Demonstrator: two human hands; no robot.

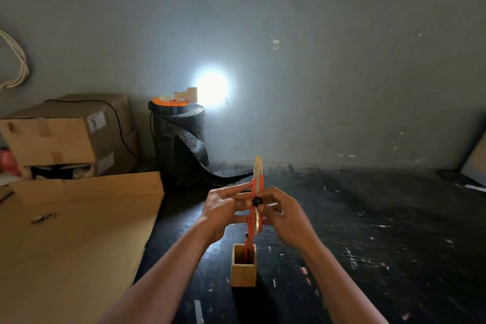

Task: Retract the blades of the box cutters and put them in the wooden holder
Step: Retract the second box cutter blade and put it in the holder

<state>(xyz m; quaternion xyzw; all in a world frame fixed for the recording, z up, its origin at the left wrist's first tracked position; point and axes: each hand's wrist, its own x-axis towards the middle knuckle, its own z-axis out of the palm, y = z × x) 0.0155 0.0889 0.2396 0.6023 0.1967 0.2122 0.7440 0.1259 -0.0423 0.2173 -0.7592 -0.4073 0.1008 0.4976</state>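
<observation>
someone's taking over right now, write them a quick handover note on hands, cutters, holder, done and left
Left hand: steadies the orange box cutter, held upright.
Right hand: grips the same cutter, thumb at its black knob.
Blade: out, pointing up.
Wooden holder: on the dark table below the hands, with one orange cutter in it.
Done: one cutter stowed.
Left: retract this blade, then drop the cutter in.

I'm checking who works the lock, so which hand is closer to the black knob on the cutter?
Right. The right hand has its fingertips at the black knob on the orange box cutter; the left hand steadies the cutter from the other side, its fingers slightly farther off.
</observation>
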